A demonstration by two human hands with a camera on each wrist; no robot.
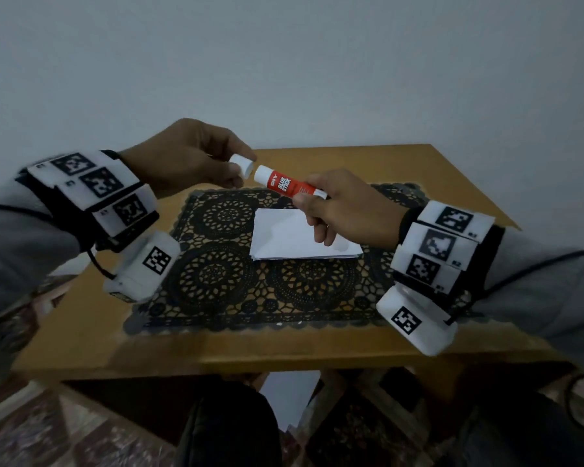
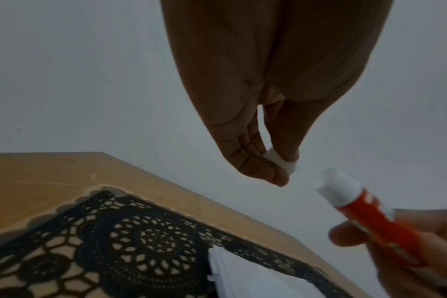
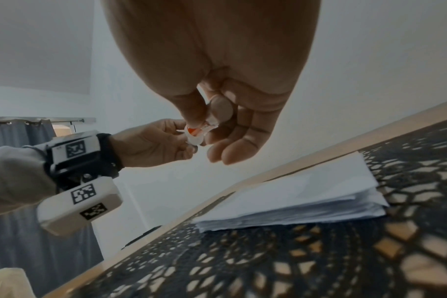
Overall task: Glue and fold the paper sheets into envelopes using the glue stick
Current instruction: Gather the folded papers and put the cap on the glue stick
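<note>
Above the paper stack (image 1: 297, 235) on the desk (image 1: 418, 166), the right hand (image 1: 344, 210) grips the glue stick (image 1: 289, 183); the left hand (image 1: 189, 156) pinches its cap (image 1: 241, 165), just apart.

A red-and-white glue stick (image 1: 290, 186) is held tilted above the worktop's far half, its white cap (image 1: 242, 165) off and just beside its open end. A stack of white paper sheets (image 1: 294, 242) lies flat near the worktop's middle.
</note>
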